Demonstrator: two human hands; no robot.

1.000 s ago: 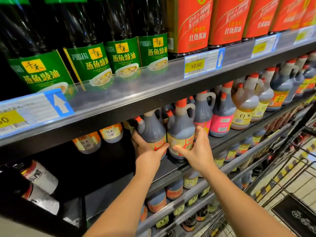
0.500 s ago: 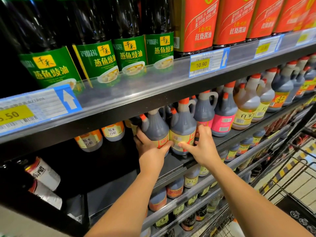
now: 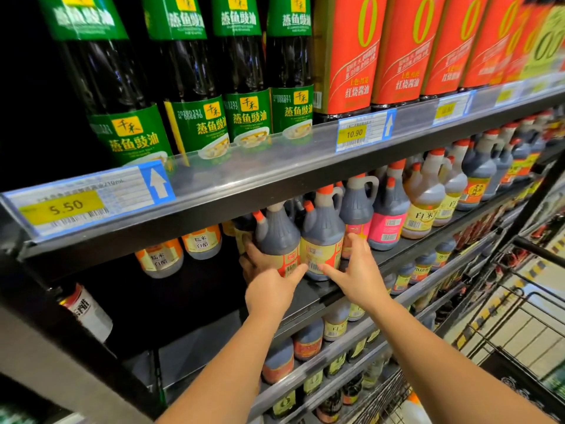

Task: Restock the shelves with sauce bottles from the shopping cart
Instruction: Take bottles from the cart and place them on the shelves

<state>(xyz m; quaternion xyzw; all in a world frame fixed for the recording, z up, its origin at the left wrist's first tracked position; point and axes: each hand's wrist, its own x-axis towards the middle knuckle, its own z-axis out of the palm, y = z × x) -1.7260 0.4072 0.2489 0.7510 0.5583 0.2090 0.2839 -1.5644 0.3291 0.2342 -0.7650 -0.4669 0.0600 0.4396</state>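
Dark plastic sauce jug with red cap and yellow label (image 3: pixel 322 237) stands upright on the black metal shelf (image 3: pixel 315 296), near its front edge. Your right hand (image 3: pixel 357 276) clasps it, thumb across the label. Your left hand (image 3: pixel 269 290) wraps the matching dark jug (image 3: pixel 276 234), which touches the first on that shelf.

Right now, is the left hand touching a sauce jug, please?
Touching: the head view shows the left hand gripping the sauce jug, thumb across its label.
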